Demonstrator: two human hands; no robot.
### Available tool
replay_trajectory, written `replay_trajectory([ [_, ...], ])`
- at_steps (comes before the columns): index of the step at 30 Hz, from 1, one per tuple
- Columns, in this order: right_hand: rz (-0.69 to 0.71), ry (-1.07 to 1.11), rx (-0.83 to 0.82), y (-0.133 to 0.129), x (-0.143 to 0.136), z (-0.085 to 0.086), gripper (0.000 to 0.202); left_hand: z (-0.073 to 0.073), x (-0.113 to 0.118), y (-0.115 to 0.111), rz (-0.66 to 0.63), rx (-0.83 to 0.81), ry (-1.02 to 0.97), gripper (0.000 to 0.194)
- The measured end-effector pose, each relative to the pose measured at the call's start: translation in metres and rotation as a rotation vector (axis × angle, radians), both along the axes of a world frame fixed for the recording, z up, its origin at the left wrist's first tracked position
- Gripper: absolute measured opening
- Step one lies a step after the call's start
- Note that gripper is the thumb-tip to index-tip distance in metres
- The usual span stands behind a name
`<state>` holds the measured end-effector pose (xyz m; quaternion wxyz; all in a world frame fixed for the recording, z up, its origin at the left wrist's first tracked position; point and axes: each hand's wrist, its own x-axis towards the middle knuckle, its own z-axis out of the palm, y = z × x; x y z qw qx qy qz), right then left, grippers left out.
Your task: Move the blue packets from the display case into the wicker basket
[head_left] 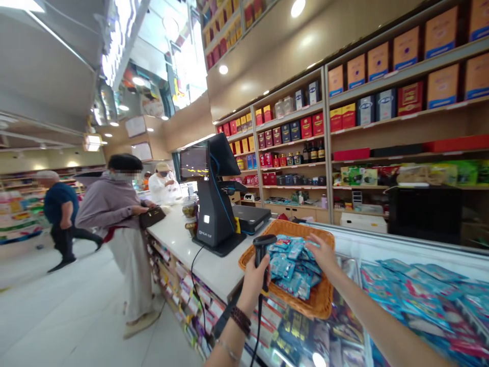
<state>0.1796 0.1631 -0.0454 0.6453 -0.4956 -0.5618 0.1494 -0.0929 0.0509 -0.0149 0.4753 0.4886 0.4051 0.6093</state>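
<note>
My left hand (256, 275) is wrapped round the handle of a black barcode scanner (264, 243), whose cable hangs down. Beside it, a wicker basket (324, 300) on the glass counter holds a heap of small blue packets (292, 265). My right hand (321, 252) reaches over the basket's right side, its fingers extended at the packets; no packet can be seen lifted in it.
A black checkout terminal (216, 219) stands on the white counter (175, 239), with a black box-like device (250, 218) behind it. A person (118, 214) with a dark purse stands at the left counter edge. More blue packets (420, 295) lie at the right. Shelves (324, 148) line the wall.
</note>
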Motion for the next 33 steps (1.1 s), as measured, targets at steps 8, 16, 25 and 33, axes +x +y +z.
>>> replay_trajectory([
  [8, -0.252, -0.261, 0.0, -0.028, 0.089, -0.049, 0.049, 0.003, 0.02, -0.012, -0.013, 0.035, -0.012, 0.08],
  [16, -0.513, -0.478, -0.213, -0.088, 0.238, -0.063, 0.047, 0.014, 0.105, -0.035, -0.303, 0.047, -0.036, 0.081],
  [25, -0.575, -0.563, -0.364, -0.127, 0.286, -0.081, 0.038, -0.024, 0.208, -0.047, -0.486, -0.06, -0.054, 0.086],
  [33, -0.282, -0.59, -0.286, -0.149, 0.277, -0.07, 0.036, -0.056, 0.234, -0.05, -0.585, -0.117, -0.005, 0.094],
])
